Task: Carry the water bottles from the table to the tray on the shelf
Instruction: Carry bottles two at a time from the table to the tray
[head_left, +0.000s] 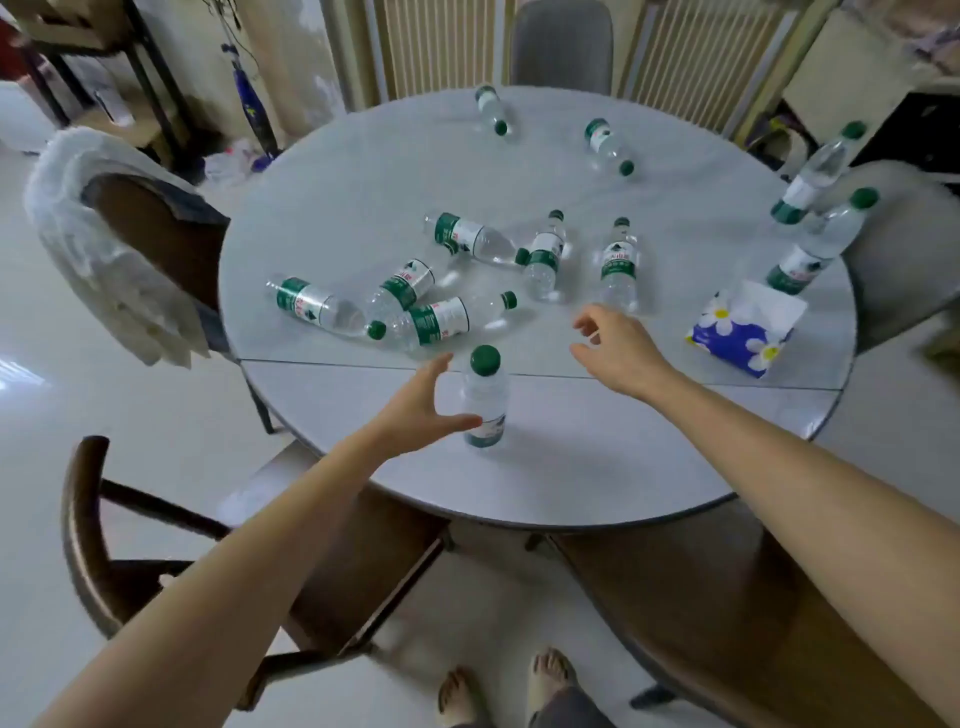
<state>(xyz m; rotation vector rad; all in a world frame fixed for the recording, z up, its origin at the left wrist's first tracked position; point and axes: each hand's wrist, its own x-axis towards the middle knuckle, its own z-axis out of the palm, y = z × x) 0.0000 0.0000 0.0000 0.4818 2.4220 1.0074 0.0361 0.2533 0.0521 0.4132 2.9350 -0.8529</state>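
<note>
Several clear water bottles with green caps and green-white labels are spread over a round grey table (571, 478). The nearest bottle (484, 400) stands upright close to the front edge. My left hand (423, 402) is open just left of it, thumb tip touching its lower body, fingers not closed around it. My right hand (618, 345) hovers open a little in front of an upright bottle (619, 265). Three bottles (415, 306) lie on their sides in a cluster at mid-left. Neither the shelf nor the tray is in sight.
A blue tissue pack with white flowers (743, 332) lies at the right. Two bottles (810, 244) stand near the right edge. Chairs surround the table: one draped with white cloth (109, 239), a brown one (322, 582) under my left arm, another (727, 623) under my right.
</note>
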